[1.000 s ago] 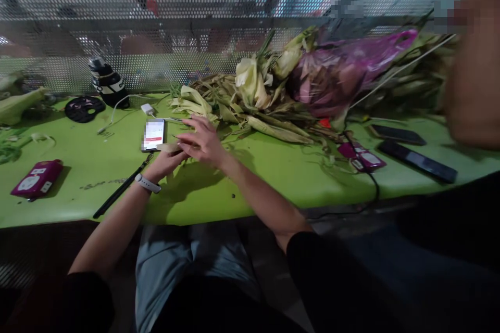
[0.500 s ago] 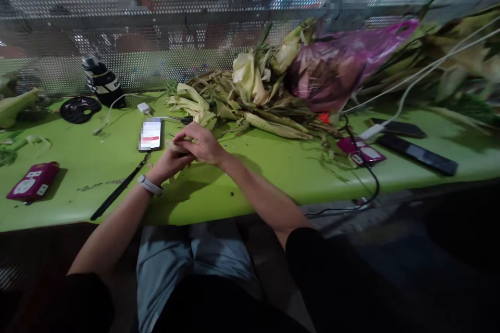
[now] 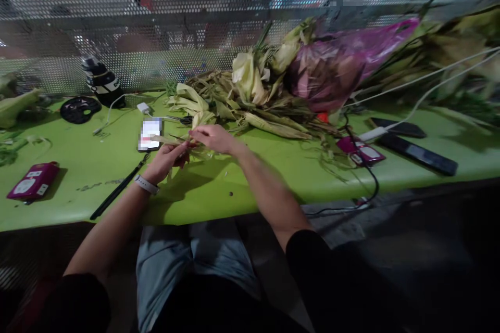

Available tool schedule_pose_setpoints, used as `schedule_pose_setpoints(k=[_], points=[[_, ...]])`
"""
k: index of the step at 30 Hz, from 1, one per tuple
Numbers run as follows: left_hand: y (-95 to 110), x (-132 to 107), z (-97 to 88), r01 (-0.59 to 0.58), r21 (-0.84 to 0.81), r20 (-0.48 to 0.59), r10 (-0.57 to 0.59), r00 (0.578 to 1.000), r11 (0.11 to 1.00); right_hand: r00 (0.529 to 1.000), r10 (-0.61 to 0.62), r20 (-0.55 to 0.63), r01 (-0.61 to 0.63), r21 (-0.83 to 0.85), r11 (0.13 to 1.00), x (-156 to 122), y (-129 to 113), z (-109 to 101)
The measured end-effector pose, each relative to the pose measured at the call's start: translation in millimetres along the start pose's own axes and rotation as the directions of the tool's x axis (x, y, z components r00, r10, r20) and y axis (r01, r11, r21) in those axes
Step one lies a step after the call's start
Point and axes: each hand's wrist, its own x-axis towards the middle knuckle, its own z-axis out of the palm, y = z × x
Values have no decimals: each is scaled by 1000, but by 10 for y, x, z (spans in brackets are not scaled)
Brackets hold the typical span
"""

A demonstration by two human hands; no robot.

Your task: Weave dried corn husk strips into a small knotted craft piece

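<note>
My left hand (image 3: 167, 158), with a white band on its wrist, is closed around a pale dried corn husk strip (image 3: 167, 140) above the green table (image 3: 273, 177). My right hand (image 3: 213, 138) pinches the same husk from the right, fingers pressed together. The two hands touch each other. A heap of corn husks and cobs (image 3: 250, 99) lies just behind them. A phone with a lit screen (image 3: 150, 133) rests to the left of my hands.
A purple plastic bag (image 3: 344, 62) sits on the heap. Two dark phones (image 3: 414, 148), a pink power bank (image 3: 359, 152) with a black cable, another pink device (image 3: 29, 180), a black strap (image 3: 117, 190) and a perforated metal screen (image 3: 156, 21) at the back.
My right hand turned from spread flat over the left to a pinch on the husk and pulled slightly right. A person's blurred arm at the right edge left the view.
</note>
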Motion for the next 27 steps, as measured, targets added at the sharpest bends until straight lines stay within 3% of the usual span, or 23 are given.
schedule_pose_setpoints(k=[4,7,13,22,25,27], points=[[44,4,-39,-14,-24,-27,13,1000,1000,983,34,182,-31,-21,999,-45,69,-144],[17,28,-73,-27,8,-41,27,999,1000,978,-2,208,10,-37,999,-34,92,-163],[-41,50,-129,1,89,-3,-1,1000,996,993,-78,88,74,37,997,-6,81,-126],[-38,36,-120,-12,127,66,3,998,992,993,-118,-14,117,-24,993,43,177,-107],[-40,43,-120,-3,33,6,3,1000,999,970,-184,-157,170,-99,980,62,182,-69],[-38,62,-133,7,-77,-52,-11,999,997,912,-255,-322,215,-154,964,63,161,-56]])
